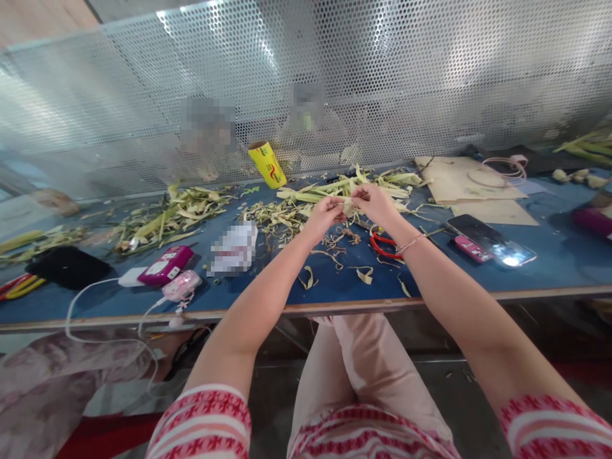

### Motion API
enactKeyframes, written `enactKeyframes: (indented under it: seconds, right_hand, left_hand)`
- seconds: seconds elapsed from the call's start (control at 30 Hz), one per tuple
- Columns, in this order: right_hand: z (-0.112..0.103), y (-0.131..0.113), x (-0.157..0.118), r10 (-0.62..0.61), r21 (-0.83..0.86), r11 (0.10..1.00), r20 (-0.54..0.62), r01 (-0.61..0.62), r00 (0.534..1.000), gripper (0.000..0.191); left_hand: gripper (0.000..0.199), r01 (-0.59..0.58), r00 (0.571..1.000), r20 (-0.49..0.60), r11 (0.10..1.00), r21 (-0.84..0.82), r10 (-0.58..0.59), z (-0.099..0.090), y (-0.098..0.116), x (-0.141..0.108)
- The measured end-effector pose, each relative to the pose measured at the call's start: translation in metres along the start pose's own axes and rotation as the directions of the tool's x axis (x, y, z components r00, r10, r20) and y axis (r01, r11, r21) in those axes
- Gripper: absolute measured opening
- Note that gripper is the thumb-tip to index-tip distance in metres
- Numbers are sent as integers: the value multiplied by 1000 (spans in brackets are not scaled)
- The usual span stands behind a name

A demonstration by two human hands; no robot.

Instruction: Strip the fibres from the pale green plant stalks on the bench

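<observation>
My left hand (329, 213) and my right hand (377, 203) meet over the far half of the blue table. Both have their fingers pinched on a pale green strip of husk (348, 205) stretched between them. Behind and below it lies a heap of long pale husk leaves (310, 193) and shredded, curled bits (272, 217). Just under my right wrist are red-handled scissors (384, 246), their blades partly hidden among the scraps. Loose curled shreds (366, 276) are scattered toward the front edge.
A perforated metal screen (406, 83) rises behind the table. Against it leans a yellow tube (268, 166). On the right are a lit phone (482, 233) and brown paper (466, 178). A purple power strip (167, 264) with cables and a husk pile (174, 213) lie left.
</observation>
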State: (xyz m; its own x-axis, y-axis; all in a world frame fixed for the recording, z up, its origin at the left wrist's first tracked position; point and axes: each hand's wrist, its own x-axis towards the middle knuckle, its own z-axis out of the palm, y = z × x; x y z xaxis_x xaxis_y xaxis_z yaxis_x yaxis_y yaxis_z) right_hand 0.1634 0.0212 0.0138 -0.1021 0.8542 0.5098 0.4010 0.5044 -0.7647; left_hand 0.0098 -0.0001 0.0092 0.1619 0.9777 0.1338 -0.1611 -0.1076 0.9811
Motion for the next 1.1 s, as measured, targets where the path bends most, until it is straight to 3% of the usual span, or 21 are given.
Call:
enactKeyframes:
  seconds: [0.4,0.57,0.73,0.9,1.1]
  right_hand:
    - [1,-7,-3,-6,32,999,50,4,999,9]
    - [8,-1,-1,23,110,994,29,-26,999,7]
    - [17,0,-3,98,219,971,11,-98,995,11]
    - [22,-6,-4,245,438,868,31,-234,969,9]
    - [17,0,-2,294,388,880,8,-274,956,27]
  left_hand:
    - [3,44,999,9,991,-125,-43,1,1,-1]
    - [15,49,998,-30,985,-167,-54,3,-2,0]
    - [14,-9,998,-63,992,-122,2,2,-6,1]
    - [16,-72,988,-139,997,-16,69,1,-8,4]
    - [15,-135,977,-158,989,57,142,-1,-8,6]
